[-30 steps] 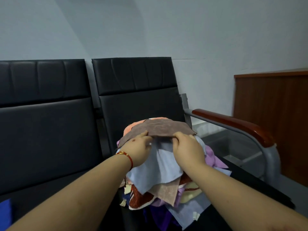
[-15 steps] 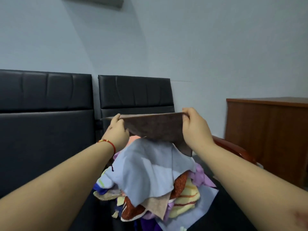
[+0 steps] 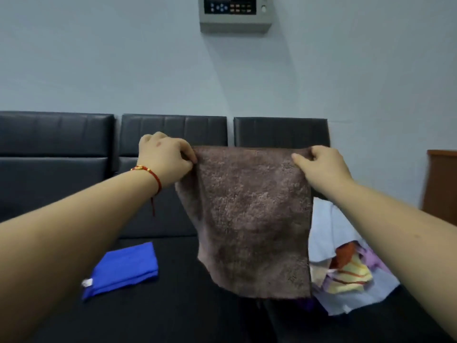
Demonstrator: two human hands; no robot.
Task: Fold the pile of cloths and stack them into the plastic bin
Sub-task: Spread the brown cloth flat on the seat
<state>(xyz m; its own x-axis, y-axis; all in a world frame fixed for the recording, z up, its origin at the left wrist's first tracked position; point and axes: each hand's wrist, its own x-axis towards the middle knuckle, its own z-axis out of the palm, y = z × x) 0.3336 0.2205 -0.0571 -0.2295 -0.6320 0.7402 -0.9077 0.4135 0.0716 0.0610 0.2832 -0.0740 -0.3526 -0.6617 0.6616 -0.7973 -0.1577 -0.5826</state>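
Note:
A brown cloth [image 3: 252,219] hangs spread out in the air in front of me. My left hand [image 3: 164,159] pinches its upper left corner and my right hand [image 3: 321,167] pinches its upper right corner. Behind and to the right of it lies the pile of cloths [image 3: 346,268] on the black seat, with a pale blue one on top and yellow, red and purple ones showing. A folded blue cloth [image 3: 123,268] lies on the seat at the lower left. The plastic bin is out of view.
A row of black padded seats [image 3: 61,149] runs along the pale wall. A grey control box [image 3: 235,13] hangs on the wall above. A brown wooden cabinet [image 3: 440,184] stands at the far right.
Both hands have lifted the brown cloth off the pile and moved apart, so it now hangs open. The view has swung left and up, showing the folded blue cloth.

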